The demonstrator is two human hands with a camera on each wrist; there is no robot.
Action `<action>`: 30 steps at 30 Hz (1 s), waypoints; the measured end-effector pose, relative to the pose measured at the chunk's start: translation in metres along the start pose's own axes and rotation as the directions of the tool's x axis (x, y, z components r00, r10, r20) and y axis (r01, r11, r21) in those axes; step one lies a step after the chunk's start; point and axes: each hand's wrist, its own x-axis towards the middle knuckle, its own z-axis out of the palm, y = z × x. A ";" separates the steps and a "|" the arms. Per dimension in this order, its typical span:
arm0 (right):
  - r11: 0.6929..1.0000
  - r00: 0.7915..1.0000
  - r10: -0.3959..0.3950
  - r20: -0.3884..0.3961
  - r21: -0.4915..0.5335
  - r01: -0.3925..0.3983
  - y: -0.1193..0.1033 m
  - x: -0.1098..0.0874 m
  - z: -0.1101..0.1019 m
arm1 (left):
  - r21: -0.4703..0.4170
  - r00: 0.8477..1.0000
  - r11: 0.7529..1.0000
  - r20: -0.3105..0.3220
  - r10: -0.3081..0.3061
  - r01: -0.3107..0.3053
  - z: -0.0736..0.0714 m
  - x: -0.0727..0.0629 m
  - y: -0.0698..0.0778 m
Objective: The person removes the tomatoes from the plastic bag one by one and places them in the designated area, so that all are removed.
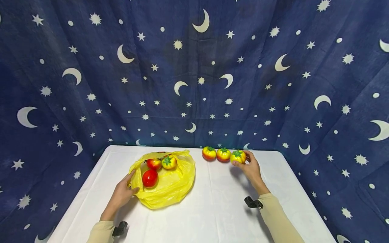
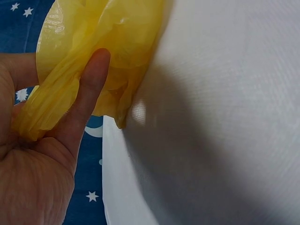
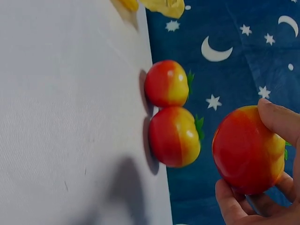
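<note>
A yellow plastic bag (image 1: 164, 200) lies on the left half of the table, its mouth spread wide. Inside are a red tomato (image 1: 150, 178), a red-yellow tomato (image 1: 154, 164) and a yellow tomato with green leaves (image 1: 169, 162). My left hand (image 1: 123, 193) grips the bag's left edge; in the left wrist view the gathered plastic (image 2: 61, 89) runs between thumb and fingers. At the far edge, my right hand (image 1: 253, 171) holds a red-yellow tomato (image 3: 248, 150), raised off the table in the right wrist view. Left of it, two similar tomatoes (image 1: 209, 153) sit side by side.
A white cloth covers the table (image 1: 212, 209). Behind it and along both sides hangs a dark blue curtain (image 1: 197, 67) with moons and stars. Black straps with small mounts (image 1: 253, 202) are on both wrists.
</note>
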 end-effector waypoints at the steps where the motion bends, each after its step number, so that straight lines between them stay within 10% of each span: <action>1: 1.000 1.000 0.007 -0.006 -0.002 -0.007 0.002 0.002 0.000 | 0.000 1.000 1.000 0.001 -0.001 0.001 0.000 0.000 0.000; 30: 0.992 0.994 0.088 -0.071 -0.081 -0.093 0.033 0.039 0.005 | -0.022 1.000 1.000 -0.022 0.016 -0.016 0.001 0.000 -0.003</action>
